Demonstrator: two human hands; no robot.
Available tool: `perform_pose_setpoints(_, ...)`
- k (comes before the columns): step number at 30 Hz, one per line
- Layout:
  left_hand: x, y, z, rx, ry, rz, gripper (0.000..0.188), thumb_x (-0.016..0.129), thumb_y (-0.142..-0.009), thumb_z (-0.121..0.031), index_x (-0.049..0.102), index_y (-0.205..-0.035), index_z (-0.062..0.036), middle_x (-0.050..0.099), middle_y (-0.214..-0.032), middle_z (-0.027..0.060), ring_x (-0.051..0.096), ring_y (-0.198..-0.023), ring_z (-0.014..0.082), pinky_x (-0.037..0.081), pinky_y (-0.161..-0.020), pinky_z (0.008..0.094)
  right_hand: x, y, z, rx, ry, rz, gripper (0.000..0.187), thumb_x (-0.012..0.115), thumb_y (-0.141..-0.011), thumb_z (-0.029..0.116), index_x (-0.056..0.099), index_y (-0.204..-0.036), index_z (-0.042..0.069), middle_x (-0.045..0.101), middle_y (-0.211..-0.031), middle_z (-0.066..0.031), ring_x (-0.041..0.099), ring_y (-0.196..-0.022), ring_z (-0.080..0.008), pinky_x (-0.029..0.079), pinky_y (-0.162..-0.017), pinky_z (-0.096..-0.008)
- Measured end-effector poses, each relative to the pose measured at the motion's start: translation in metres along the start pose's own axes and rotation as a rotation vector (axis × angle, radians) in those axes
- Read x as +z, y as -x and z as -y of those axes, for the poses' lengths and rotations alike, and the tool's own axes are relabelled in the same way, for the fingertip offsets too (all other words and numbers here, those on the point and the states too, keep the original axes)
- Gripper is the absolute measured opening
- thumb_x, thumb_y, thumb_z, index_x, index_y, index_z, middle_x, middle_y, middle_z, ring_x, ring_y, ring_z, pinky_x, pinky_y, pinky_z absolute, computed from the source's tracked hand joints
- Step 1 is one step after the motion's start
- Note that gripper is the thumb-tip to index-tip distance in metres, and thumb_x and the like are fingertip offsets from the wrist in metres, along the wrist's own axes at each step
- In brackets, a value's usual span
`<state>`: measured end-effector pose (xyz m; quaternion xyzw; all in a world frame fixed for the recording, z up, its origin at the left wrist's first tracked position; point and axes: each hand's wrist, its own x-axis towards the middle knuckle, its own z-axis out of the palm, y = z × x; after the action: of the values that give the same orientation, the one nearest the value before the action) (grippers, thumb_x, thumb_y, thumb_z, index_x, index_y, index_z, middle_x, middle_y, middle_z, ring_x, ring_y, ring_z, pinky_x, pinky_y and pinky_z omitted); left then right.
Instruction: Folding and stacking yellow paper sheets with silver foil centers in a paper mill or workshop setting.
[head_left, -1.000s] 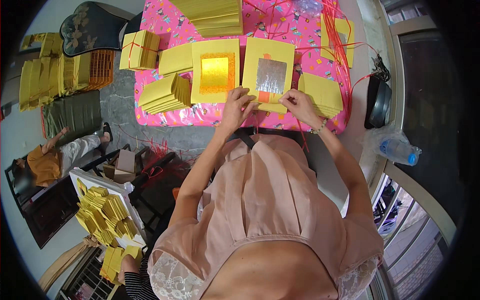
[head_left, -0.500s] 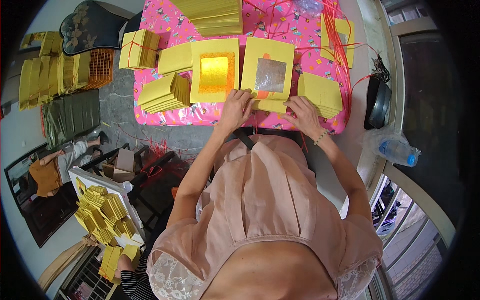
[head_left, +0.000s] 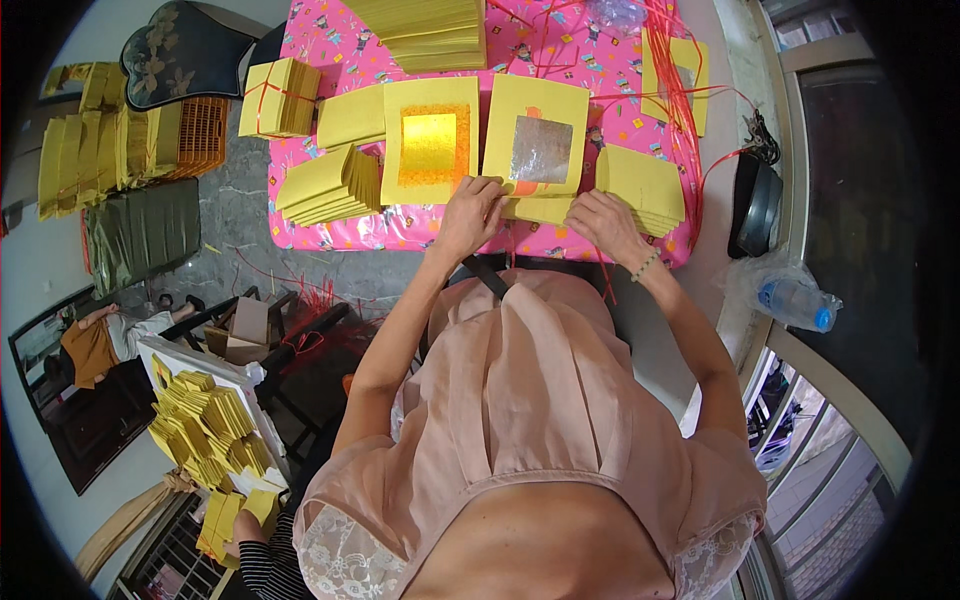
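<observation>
Silver-patched paper (head_left: 542, 145) has left fingers (head_left: 485, 187) and right fingers (head_left: 594, 203) curled at its bottom, pinch unclear.

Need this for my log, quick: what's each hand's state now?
Left hand: curled at the lower edge of the silver-patched paper; firm grip cannot be told.
Right hand: partly curled by the yellow stack; open or closed unclear.

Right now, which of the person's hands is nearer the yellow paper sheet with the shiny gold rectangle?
Left. The left hand is by the lower right corner of the gold-rectangle sheet; the right hand is farther right.
</observation>
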<state>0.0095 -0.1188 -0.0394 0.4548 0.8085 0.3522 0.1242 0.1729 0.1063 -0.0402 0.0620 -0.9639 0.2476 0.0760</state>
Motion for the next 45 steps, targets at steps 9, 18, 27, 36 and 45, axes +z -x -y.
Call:
perform_pose_setpoints(9,0.000,-0.001,0.000,0.017,0.016,-0.025,0.016,0.064,-0.086,-0.010,0.065,-0.100,-0.0013,0.064,-0.105,0.0143,0.058,-0.095,0.0341,0.049,-0.084,0.0413,-0.001,-0.001,0.001,0.005,-0.042,0.003,0.019,0.074,-0.076,0.021,0.063,-0.086,0.008,0.055,-0.087,-0.0035,0.055,-0.084,-0.0224,0.047,-0.073,-0.0361)
perform_pose_setpoints(18,0.000,0.001,0.002,0.040,0.003,-0.014,0.017,0.064,-0.087,-0.010,0.065,-0.101,-0.0012,0.064,-0.106,0.0144,0.058,-0.095,0.0340,0.050,-0.084,0.0415,-0.002,-0.003,0.009,0.018,0.026,0.005,0.018,0.071,-0.080,0.015,0.058,-0.087,0.005,0.054,-0.090,-0.0070,0.055,-0.085,-0.0252,0.047,-0.073,-0.0373)
perform_pose_setpoints(27,-0.009,-0.005,-0.006,0.062,-0.028,0.018,0.029,0.071,-0.083,-0.021,0.065,-0.106,-0.0024,0.063,-0.109,0.0138,0.057,-0.097,0.0334,0.050,-0.084,0.0412,-0.020,-0.024,0.017,0.051,0.052,-0.143,0.019,0.067,-0.085,0.014,0.053,-0.092,0.003,0.054,-0.093,-0.0109,0.055,-0.086,-0.0287,0.046,-0.074,-0.0397)
perform_pose_setpoints(36,0.002,-0.007,0.000,0.106,-0.206,0.044,0.024,0.067,-0.079,-0.015,0.060,-0.100,-0.0071,0.063,-0.099,0.0098,0.060,-0.091,0.0293,0.048,-0.077,0.0406,-0.032,-0.030,0.035,0.051,0.038,-0.181,0.027,0.069,-0.083,0.019,0.055,-0.101,0.004,0.056,-0.102,-0.0110,0.057,-0.096,-0.0292,0.048,-0.083,-0.0403)
perform_pose_setpoints(45,-0.006,-0.019,-0.002,0.162,-0.395,0.177,0.026,0.065,-0.082,-0.015,0.061,-0.106,-0.0075,0.066,-0.099,0.0100,0.062,-0.089,0.0268,0.046,-0.078,0.0378,-0.016,-0.053,0.022,0.090,-0.007,-0.042,0.024,0.067,-0.086,0.012,0.061,-0.108,0.004,0.060,-0.099,-0.0128,0.061,-0.092,-0.0320,0.051,-0.078,-0.0388)
